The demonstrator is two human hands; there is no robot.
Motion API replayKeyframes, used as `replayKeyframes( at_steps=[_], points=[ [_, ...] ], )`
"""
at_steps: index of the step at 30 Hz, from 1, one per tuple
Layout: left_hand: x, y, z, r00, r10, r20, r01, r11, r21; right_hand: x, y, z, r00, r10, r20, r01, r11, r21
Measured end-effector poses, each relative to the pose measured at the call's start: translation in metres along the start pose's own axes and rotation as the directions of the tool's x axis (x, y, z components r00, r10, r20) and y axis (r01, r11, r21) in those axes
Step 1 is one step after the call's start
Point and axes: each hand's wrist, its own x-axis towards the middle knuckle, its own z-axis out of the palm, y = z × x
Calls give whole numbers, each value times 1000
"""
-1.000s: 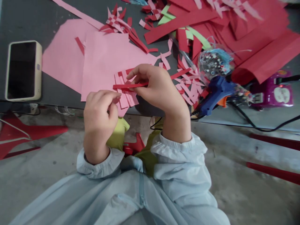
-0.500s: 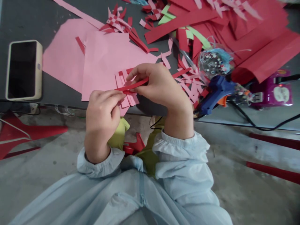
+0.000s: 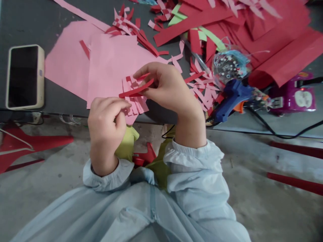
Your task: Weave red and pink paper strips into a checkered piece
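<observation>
A narrow red paper strip (image 3: 133, 92) slants across a small pink paper cut into strips (image 3: 130, 110), with red pieces between some of its cuts. My right hand (image 3: 169, 87) pinches the right end of this red strip between thumb and fingers. From the left, my left hand (image 3: 107, 122) is curled, its fingertips on the edge of the cut pink paper; its thumb tip is partly hidden. Beneath the work lies a large pink paper sheet (image 3: 108, 64) at the table's front edge.
A phone (image 3: 23, 77) lies at the left. Red and pink woven paper pieces (image 3: 122, 22) and scraps (image 3: 205, 92) are scattered behind and right. Further right are a blue glue gun (image 3: 230, 99), a bag of beads (image 3: 229, 67), red sheets (image 3: 282, 50) and a purple power box (image 3: 294, 95) with a cable.
My left fingers have come off the red strip's left end and drawn slightly left. The strip's free end now shows, shifted left and a little up; my right hand still pinches it.
</observation>
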Motion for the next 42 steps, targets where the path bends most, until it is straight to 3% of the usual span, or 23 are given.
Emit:
replayKeyframes(
  at_steps=[3, 20, 25, 31, 37, 42],
  points=[
    [0, 1, 0, 999, -20, -37, 19, 1000, -7, 1, 1, 0, 1000, -6, -1, 6, 1000, 30],
    [0, 3, -2, 997, -82, -11, 82, 997, 11, 5, 1, 6, 998, 55, 13, -57, 976, 209],
    [-1, 0, 2, 996, -61, -71, 56, 995, -77, 4, -3, 3, 998, 63, -1, -62, 989, 134],
    [0, -3, 4, 996, -39, -77, 36, 998, -46, 3, -6, -2, 997, 75, -13, -75, 995, -58],
    [0, -3, 1, 998, 53, 29, -52, 999, -15, 2, -6, -3, 996, 85, -9, -86, 988, -126],
    [1, -2, 1, 995, 43, 91, -42, 999, -13, 1, -8, -4, 993, 119, -13, -120, 985, -127]
  ],
)
